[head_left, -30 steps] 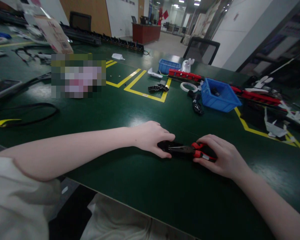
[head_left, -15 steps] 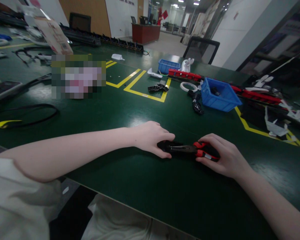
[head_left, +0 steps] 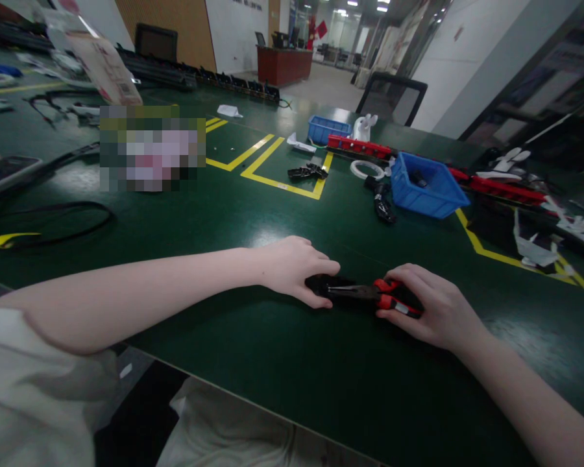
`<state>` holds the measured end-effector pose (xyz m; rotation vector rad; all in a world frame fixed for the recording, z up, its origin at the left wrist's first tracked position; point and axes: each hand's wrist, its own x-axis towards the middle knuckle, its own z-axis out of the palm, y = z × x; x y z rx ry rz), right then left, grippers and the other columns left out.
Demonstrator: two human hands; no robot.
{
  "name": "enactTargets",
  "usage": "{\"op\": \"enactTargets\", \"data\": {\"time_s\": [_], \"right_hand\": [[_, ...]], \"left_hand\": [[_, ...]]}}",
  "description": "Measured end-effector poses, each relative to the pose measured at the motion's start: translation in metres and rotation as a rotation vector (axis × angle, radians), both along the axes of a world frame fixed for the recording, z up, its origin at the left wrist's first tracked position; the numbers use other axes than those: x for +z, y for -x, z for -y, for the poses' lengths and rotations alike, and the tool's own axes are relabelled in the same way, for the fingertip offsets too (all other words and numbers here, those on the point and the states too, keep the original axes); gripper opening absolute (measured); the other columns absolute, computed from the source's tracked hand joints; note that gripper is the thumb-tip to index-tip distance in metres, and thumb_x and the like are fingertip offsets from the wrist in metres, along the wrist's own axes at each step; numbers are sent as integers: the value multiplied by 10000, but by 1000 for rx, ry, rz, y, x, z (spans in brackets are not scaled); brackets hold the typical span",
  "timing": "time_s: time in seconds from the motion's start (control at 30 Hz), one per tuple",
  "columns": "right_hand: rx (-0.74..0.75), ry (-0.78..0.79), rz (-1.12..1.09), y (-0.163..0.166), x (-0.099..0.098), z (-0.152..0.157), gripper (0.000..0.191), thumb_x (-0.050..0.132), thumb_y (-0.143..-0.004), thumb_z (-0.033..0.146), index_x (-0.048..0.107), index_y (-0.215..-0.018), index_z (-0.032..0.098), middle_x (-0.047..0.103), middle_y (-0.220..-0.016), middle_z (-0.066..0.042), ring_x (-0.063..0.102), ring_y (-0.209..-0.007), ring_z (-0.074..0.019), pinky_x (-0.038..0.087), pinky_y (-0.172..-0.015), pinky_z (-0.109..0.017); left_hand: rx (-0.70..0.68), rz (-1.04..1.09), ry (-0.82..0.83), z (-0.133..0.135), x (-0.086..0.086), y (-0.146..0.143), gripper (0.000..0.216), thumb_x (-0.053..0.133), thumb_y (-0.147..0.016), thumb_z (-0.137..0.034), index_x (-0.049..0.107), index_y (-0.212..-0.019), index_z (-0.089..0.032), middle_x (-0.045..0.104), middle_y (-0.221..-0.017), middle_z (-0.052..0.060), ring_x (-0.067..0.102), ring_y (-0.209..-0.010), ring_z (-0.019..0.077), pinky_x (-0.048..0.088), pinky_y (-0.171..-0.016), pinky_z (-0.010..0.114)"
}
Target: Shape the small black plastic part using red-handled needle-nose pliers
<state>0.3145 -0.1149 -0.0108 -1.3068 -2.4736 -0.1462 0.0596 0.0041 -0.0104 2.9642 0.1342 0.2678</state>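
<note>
My right hand (head_left: 431, 308) is closed around the red-and-black handles of a pair of long-nose pliers (head_left: 360, 292). The jaws point left and reach a small black part (head_left: 317, 283). Thumb and fingers of my left hand (head_left: 302, 271) are curled round that part, low over the green table (head_left: 292, 363). Whether the jaws are clamped on it is too dark to tell. Most of the part is hidden in my left hand.
Beyond my hands lie a black bundled piece (head_left: 382, 201), another black piece (head_left: 307, 171), a white ring (head_left: 367, 170) and a blue bin (head_left: 425, 188). Red strips (head_left: 363, 146) run behind. A black cable (head_left: 95, 206) loops at left, near a blurred-out object (head_left: 153, 152).
My right hand and the pliers have shifted very slightly left and tilted a little. My left hand and the black part stay almost in place.
</note>
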Motion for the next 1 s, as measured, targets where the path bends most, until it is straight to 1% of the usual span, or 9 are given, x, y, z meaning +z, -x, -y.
{"op": "enactTargets", "data": {"time_s": [0.2,0.43,0.73,1.0], "right_hand": [[2,4,24,-2,0,0,338,592,-828,429,483,-1038,186,603,-909,-98,592,-754,-207,501,-617,-333],[-38,73,19,-10,-3,-2,323,580,-829,425,495,-1025,183,594,-896,-82,579,-730,-191,485,-603,-316],[-21,79,27,0,3,-2,314,576,-833,428,497,-1004,176,598,-865,-84,588,-710,-186,490,-588,-304],[-43,106,30,-2,1,0,314,560,-842,436,502,-1018,182,592,-886,-85,586,-724,-188,490,-609,-314]], "left_hand": [[-6,-6,18,0,0,0,362,553,-831,-542,547,-836,-180,599,-684,-30,531,-546,126,354,-588,264],[11,-26,21,1,2,0,366,542,-841,-541,545,-827,-175,595,-673,-24,512,-531,120,344,-575,258],[4,-11,-21,0,1,-1,368,552,-829,-550,551,-832,-181,618,-702,-16,538,-551,130,347,-572,260],[8,-15,14,1,2,0,360,555,-836,-535,555,-836,-175,613,-703,-14,534,-556,126,331,-554,252]]}}
